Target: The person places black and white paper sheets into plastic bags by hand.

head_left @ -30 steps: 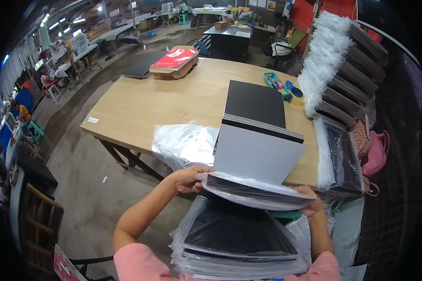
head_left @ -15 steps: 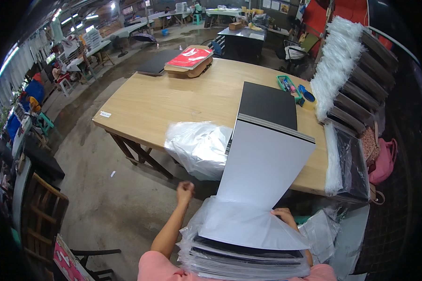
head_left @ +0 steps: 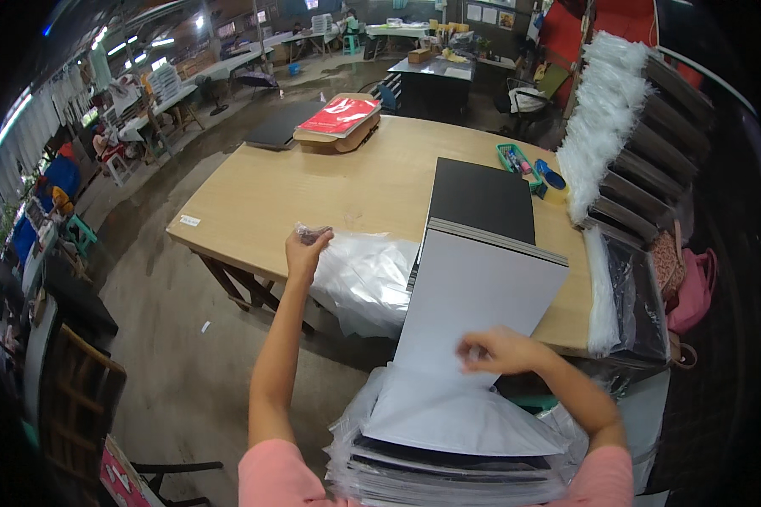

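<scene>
My left hand [head_left: 306, 252] pinches the corner of a clear plastic bag from the pile of clear plastic bags [head_left: 364, 283] hanging over the table's near edge. Over the large white board [head_left: 490, 287] hovers my right hand [head_left: 500, 349], fingers curled and smeared by motion. That board leans from the stack on the table towards me, its lower end inside a clear plastic sleeve. A black board [head_left: 482, 194] lies on the far end of the stack. Close to my body rests a pile of plastic-wrapped boards [head_left: 457, 469].
On the wooden table [head_left: 254, 203] sit a red-topped package [head_left: 340, 117], a green basket [head_left: 517, 162] of small items and tape rolls [head_left: 554, 186]. Plastic-wrapped boards [head_left: 609, 127] are stacked along the right, near a pink bag [head_left: 693, 287]. A wooden chair [head_left: 80, 380] stands left.
My left hand has risen and reached forward to the plastic bags, taking one by its corner. My right hand has left the sleeve's edge and come up over the white board.
</scene>
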{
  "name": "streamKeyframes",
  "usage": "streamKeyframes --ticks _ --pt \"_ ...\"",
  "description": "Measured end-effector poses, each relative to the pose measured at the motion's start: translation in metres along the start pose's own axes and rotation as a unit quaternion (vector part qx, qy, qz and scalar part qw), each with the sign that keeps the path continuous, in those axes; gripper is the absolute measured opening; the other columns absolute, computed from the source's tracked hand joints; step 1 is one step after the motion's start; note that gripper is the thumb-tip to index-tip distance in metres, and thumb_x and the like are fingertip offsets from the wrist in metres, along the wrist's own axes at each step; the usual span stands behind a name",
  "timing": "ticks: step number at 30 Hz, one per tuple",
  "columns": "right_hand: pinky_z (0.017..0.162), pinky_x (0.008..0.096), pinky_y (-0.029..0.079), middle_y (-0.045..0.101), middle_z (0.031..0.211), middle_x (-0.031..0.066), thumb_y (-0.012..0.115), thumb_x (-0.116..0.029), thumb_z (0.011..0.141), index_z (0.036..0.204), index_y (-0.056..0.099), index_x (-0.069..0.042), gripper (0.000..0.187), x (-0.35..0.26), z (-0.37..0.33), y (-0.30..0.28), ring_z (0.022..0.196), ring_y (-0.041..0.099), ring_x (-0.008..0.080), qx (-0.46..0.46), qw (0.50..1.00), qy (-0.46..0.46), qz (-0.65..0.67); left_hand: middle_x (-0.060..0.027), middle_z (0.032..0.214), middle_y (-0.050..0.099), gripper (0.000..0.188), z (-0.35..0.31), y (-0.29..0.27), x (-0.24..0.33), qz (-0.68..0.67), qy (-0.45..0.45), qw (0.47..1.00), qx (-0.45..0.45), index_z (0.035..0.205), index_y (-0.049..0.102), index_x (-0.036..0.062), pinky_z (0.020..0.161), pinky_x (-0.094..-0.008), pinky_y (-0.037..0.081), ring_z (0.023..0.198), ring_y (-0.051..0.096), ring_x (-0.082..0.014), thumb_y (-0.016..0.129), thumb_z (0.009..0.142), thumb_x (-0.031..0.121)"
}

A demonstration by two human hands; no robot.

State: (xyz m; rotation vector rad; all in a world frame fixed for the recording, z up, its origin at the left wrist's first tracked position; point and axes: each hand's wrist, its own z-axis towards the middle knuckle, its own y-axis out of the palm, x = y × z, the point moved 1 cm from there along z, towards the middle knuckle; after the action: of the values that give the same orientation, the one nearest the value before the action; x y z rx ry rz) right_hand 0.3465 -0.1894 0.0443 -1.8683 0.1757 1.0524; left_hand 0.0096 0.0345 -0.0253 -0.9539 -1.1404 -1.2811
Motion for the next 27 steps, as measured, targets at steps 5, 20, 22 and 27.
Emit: streamKeyframes --ticks 5,20,22,27 --pt "0.079 0.0371 0.049 0.064 0.098 0.0151 0.067 -0.011 0.074 0.103 0.06 -0.003 0.031 -0.049 0.158 -0.039 0.09 0.062 0.0296 0.23 0.955 -0.188 0.019 -0.0151 0.092 0.067 0.016 -0.016 0.005 0.012 -0.106 0.134 0.985 -0.015 0.091 0.053 0.0005 0.075 -0.03 0.055 0.086 0.066 -0.0216 0.065 0.081 -0.003" --pt "0.065 0.039 0.049 0.066 0.075 0.0113 0.065 -0.006 0.074 0.075 0.067 -0.004 0.003 -0.035 0.265 -0.019 0.071 0.064 0.0298 0.465 0.866 -0.185 -0.002 -0.0003 0.073 0.059 0.044 -0.027 0.007 0.039 0.043 0.093 0.994 -0.031 0.108 0.061 0.0014 0.059 -0.02 0.045 0.066 0.055 -0.0078 0.078 0.068 0.0" --pt "0.065 0.0397 0.049 0.065 0.076 0.0127 0.063 -0.006 0.075 0.076 0.065 -0.004 0.003 -0.036 0.263 -0.021 0.072 0.063 0.031 0.47 0.86 -0.197 0.022 -0.0006 0.077 0.06 0.042 -0.027 0.001 0.036 0.084 0.096 0.991 -0.039 0.11 0.061 0.0017 0.061 -0.0214 0.045 0.069 0.056 -0.0093 0.076 0.071 0.005" --pt "0.064 0.0355 0.048 0.064 0.078 0.0154 0.056 -0.005 0.085 0.083 0.058 0.002 0.007 -0.037 0.253 -0.025 0.072 0.063 0.0268 0.502 0.828 -0.249 -0.016 -0.0049 0.089 0.063 0.045 -0.048 0.035 0.038 -0.381 -0.093 0.905 -0.162 0.106 0.061 -0.0011 0.071 -0.0275 0.048 0.081 0.059 -0.0134 0.056 0.091 0.041"
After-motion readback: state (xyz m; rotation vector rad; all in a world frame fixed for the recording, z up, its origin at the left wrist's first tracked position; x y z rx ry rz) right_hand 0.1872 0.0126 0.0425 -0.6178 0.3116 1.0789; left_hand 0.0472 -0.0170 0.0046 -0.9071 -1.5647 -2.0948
